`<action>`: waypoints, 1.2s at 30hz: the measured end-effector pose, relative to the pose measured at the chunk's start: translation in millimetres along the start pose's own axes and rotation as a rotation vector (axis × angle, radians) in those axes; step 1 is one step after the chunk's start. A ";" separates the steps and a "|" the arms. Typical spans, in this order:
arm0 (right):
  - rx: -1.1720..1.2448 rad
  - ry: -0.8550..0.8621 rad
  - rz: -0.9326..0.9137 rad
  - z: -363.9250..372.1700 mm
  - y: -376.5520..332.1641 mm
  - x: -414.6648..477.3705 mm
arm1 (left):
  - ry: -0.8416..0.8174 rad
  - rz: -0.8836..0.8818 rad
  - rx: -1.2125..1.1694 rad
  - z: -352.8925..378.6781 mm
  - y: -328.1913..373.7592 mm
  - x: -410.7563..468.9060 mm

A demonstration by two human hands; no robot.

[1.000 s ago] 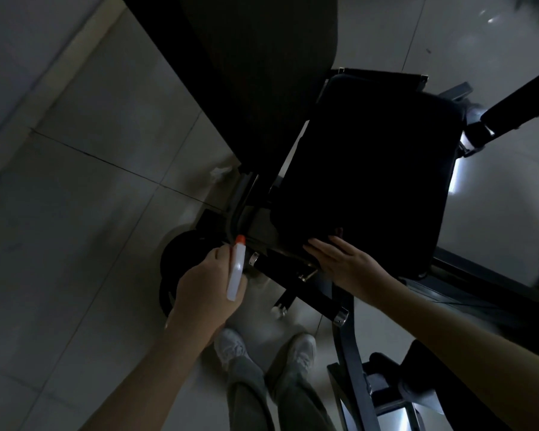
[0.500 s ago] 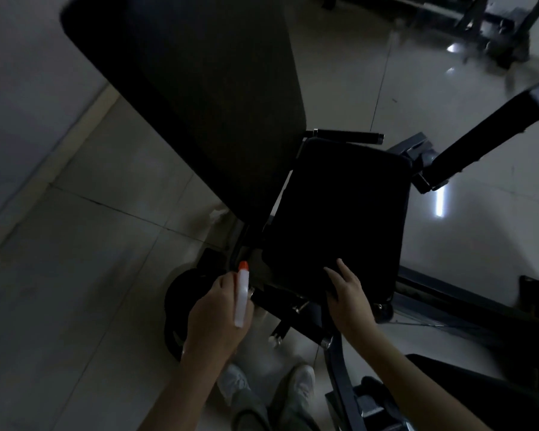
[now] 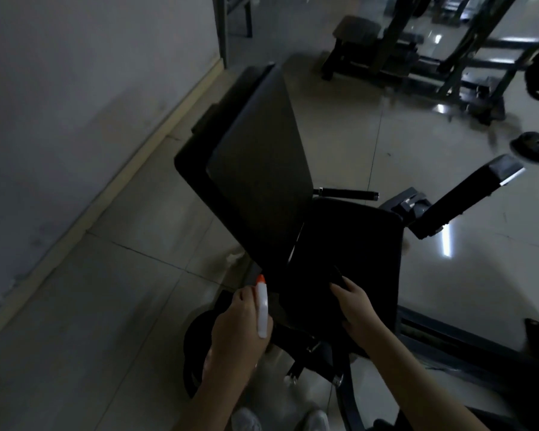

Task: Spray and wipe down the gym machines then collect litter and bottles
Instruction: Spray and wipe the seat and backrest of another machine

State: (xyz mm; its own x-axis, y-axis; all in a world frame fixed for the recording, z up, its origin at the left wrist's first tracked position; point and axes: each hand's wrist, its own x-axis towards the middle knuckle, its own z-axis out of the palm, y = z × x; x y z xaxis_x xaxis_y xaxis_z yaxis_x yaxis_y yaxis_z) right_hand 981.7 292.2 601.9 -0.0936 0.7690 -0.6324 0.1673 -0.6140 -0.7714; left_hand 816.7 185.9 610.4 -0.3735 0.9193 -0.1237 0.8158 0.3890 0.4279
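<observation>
While the left hand (image 3: 237,334) grips a white spray bottle (image 3: 263,312), orange nozzle upward, just left of the black seat pad (image 3: 361,244), the right hand (image 3: 357,309) lies on that pad's near edge with fingers bent over something dark; whether it holds a cloth cannot be told. Any lettering on the bottle is too dim to read. Left of the seat pad rises the tilted back pad (image 3: 262,181), and a crumpled white scrap (image 3: 234,258) lies on the tiled floor (image 3: 122,306). Well beyond the seat pad stands another machine (image 3: 417,51).
</observation>
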 end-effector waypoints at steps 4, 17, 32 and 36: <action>0.011 0.011 -0.031 12.3 -28.0 -12.0 | 0.015 0.088 0.095 -26.2 8.6 6.2; 0.188 -0.072 -0.003 25.1 -85.5 0.5 | 0.243 -0.004 0.151 -113.6 36.4 60.7; 0.249 -0.159 -0.016 35.9 -136.1 49.5 | 0.275 -0.234 -0.056 -145.8 78.4 92.2; 0.270 -0.151 -0.014 31.6 -144.8 59.4 | 0.230 -0.187 -0.093 -152.4 97.7 114.5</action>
State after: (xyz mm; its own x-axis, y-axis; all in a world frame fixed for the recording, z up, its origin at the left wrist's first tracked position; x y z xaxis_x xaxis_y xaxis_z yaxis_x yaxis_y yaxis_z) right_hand 920.9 421.2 673.8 -0.2421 0.7549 -0.6095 -0.1005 -0.6443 -0.7582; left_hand 786.3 320.2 774.5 -0.6122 0.7907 -0.0065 0.6835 0.5332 0.4985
